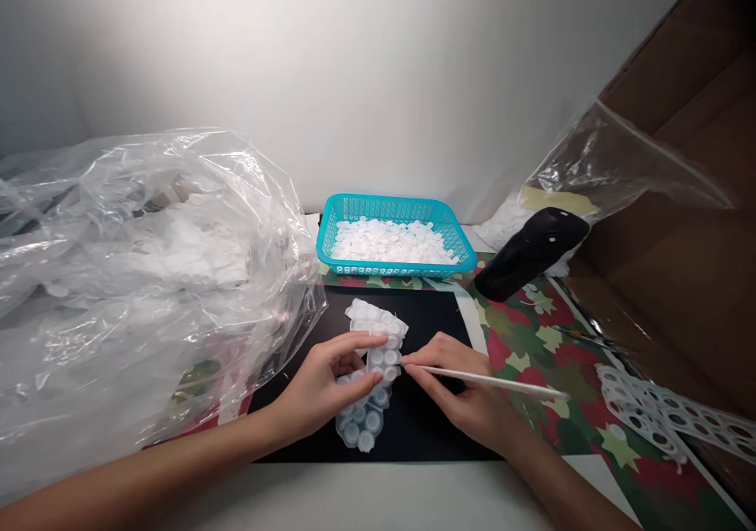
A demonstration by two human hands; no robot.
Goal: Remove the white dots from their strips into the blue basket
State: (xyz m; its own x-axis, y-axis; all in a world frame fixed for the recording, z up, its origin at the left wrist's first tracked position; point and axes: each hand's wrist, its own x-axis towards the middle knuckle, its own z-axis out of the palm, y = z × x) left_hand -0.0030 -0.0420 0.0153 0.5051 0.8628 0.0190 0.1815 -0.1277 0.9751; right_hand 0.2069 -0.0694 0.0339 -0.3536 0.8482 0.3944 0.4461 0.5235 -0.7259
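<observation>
My left hand [322, 377] grips a white plastic strip of round, cap-like pieces [387, 354] between thumb and fingers. Its far end extends beyond my fingertips. Under and in front of that hand lie more translucent round pieces [365, 425], grouped together; whether they join the held strip I cannot tell. My right hand [464, 393] is closed around a thin white stick [502, 381], pinched near its left end. The stick's tip is at the strip's right edge; whether it touches is too small to tell. Both hands are over a black mat [431, 428].
Behind the mat stands a turquoise basket [397, 269] of small white discs. A large clear bag [147, 279] of white pieces fills the left. On the right are a black object [531, 255], punched white strips [650, 409], another clear bag [608, 153] and a cardboard wall [679, 279].
</observation>
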